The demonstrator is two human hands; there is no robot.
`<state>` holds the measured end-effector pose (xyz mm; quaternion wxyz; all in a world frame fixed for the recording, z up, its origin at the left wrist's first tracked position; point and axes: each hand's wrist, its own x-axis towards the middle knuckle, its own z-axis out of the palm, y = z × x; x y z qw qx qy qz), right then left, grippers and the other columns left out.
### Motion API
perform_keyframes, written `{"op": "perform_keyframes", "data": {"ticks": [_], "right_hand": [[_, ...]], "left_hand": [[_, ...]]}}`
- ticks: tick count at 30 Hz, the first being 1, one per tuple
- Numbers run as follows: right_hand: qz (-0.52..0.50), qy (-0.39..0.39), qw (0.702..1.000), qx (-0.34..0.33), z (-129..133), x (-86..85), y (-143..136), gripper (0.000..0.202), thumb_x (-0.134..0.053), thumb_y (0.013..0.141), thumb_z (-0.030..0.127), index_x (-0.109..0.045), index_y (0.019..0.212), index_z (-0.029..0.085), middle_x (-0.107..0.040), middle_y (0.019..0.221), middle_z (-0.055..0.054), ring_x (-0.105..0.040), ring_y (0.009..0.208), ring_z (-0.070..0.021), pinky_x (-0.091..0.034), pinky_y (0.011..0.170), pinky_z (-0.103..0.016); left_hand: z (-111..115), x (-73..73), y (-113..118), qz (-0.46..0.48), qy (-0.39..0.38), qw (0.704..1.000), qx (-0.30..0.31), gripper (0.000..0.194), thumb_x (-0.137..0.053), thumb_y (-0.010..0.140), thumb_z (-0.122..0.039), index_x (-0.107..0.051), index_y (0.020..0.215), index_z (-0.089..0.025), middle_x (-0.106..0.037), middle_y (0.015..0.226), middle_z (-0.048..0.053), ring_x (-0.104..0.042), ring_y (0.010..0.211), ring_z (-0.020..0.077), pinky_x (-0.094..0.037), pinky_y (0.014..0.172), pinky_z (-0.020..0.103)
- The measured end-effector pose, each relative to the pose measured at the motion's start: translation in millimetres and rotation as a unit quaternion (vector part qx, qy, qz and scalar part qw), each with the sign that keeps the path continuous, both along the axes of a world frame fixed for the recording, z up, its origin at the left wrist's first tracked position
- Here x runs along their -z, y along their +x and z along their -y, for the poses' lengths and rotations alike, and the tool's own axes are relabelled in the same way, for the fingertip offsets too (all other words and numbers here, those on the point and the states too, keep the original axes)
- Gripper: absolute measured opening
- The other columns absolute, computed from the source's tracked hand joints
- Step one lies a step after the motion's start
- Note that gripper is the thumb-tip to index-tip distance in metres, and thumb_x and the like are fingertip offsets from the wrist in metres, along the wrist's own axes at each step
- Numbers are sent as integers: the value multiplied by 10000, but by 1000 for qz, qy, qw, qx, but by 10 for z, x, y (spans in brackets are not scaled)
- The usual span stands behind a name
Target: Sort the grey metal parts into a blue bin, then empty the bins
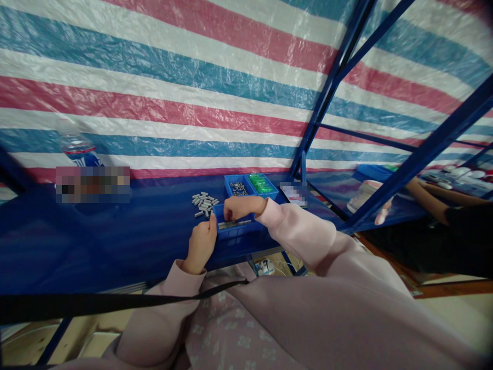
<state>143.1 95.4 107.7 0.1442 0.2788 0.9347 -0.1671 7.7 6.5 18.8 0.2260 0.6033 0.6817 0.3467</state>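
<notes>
On the long, glossy blue table (115,241), an open-topped blue plastic bin (239,234) sits at the near edge, before two smaller-looking blue bins (271,193) of green pieces (259,183) and small metal parts (239,189). The left hand (201,244) has its thumb at the near bin's left rim; the right hand (242,206) reaches inside, fingers curled. I cannot tell what either pinches. Slim grey metal pieces (234,224) remain inside; short silvery metal cylinders (206,202) lie loose outside, so the work looks partway along.
</notes>
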Motion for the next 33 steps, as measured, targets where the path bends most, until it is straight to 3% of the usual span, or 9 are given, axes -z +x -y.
{"op": "perform_keyframes", "data": {"ticks": [6,10,15,20,33], "right_hand": [[15,69,997,32,6,-267,-166,302,-563,708,31,-734,952,80,-736,930,-105,-664,789,-179,-421,571,-201],[-36,149,988,32,14,-400,-392,281,-597,696,93,-733,936,150,-729,948,-74,-657,809,-188,-388,540,-203],[-84,130,988,-15,-133,-162,-704,318,-567,694,55,-718,946,179,-726,970,-43,-654,806,-156,-370,526,-189],[-69,93,992,-45,-228,89,-898,328,-590,686,39,-708,966,162,-723,1000,-55,-658,826,-156,-381,532,-188],[-41,123,990,-62,-196,206,-977,293,-600,682,37,-691,931,163,-695,1031,-61,-635,871,-176,-374,552,-214]], "left_hand": [[-5,13,2,-7,8,1000,0,561,-252,942,-464,-419,469,-211,-465,483,31,-446,488,166,-234,535,282],[-14,34,0,-9,16,1000,-1,553,-275,940,-457,-425,467,-213,-473,477,33,-466,489,171,-241,534,280],[-16,42,3,-4,17,1000,-1,554,-275,938,-456,-425,465,-211,-469,474,32,-476,488,169,-244,535,279],[-12,42,0,-13,19,1000,0,557,-271,941,-447,-446,471,-202,-483,473,37,-475,485,165,-237,528,279],[2,-8,-12,-10,-1,1000,-5,552,-306,948,-412,-565,531,-159,-571,517,73,-523,491,171,-238,500,274]]}}
